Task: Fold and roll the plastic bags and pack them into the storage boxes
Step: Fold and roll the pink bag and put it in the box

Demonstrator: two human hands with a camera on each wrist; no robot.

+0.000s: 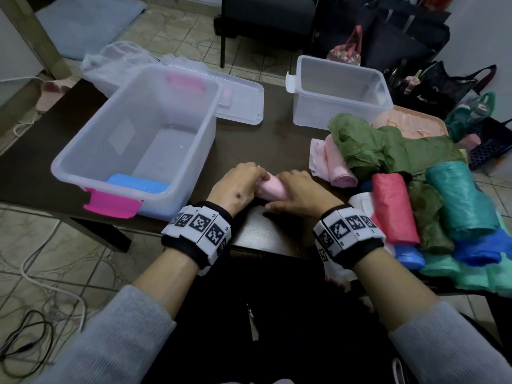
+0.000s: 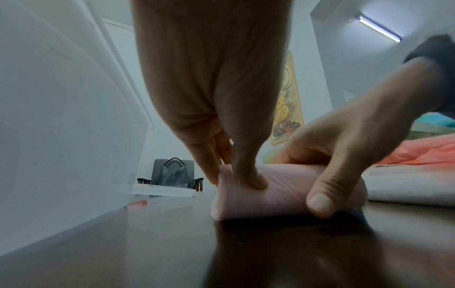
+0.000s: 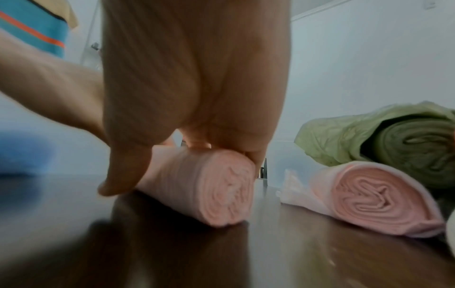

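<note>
Rolling pink bag [image 1: 270,189] on dark table [image 1: 277,145], left hand [image 1: 235,187] and right hand [image 1: 300,194] both curled round it, roll looking near complete. One blue roll [image 1: 137,183] packed in large box [image 1: 133,173] (small box [image 1: 336,106] bare); heap of bags [image 1: 432,195] unpacked.

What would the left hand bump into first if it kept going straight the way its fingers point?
The left hand already grips the pink roll; beyond that, probably the right hand on the roll's other end, though depth is uncertain.
</note>
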